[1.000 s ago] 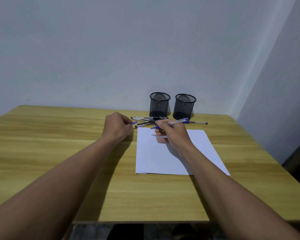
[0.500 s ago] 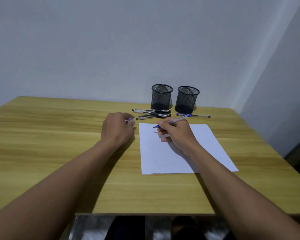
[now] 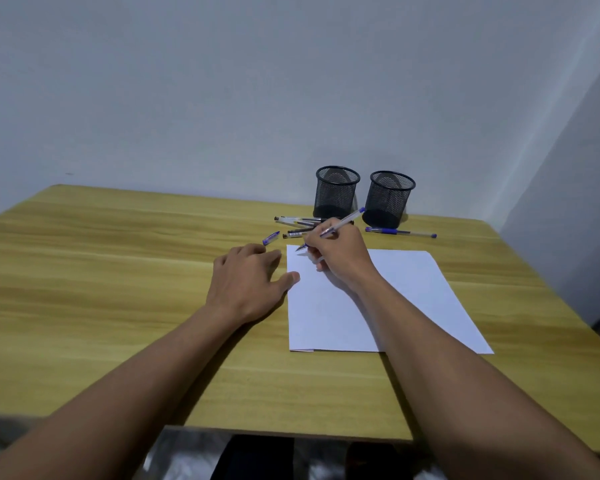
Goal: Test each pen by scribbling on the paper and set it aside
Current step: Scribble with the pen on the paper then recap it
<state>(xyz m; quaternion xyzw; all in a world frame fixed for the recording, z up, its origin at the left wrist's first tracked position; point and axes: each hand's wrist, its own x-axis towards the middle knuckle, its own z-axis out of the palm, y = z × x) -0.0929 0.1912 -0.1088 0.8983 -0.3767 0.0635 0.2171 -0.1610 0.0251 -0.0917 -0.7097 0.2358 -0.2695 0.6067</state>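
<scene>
Wooden surface (image 3: 118, 271), pale wall behind. Right hand (image 3: 340, 258): grip pinched on a clear blue pen (image 3: 342, 224). Its barrel slants up-right toward the right mesh cup (image 3: 388, 199), tip down-left at the paper's (image 3: 413, 296) upper-left corner; contact unclear. The blank sheet lies down-right of the tip. Left hand (image 3: 246, 285) flat, thumb on the paper's edge. Loose pens (image 3: 302, 226) just beyond.

One view only, worn on my head, facing forward and down across the table (image 3: 101, 271). Wide angle: both forearms run in from the bottom corners to my left hand (image 3: 248, 282) and right hand (image 3: 336, 261) near centre. Near enough to make out the pen (image 3: 345, 220) my right hand grips. The wall (image 3: 222, 98) beyond the hands fills the upper half.
</scene>
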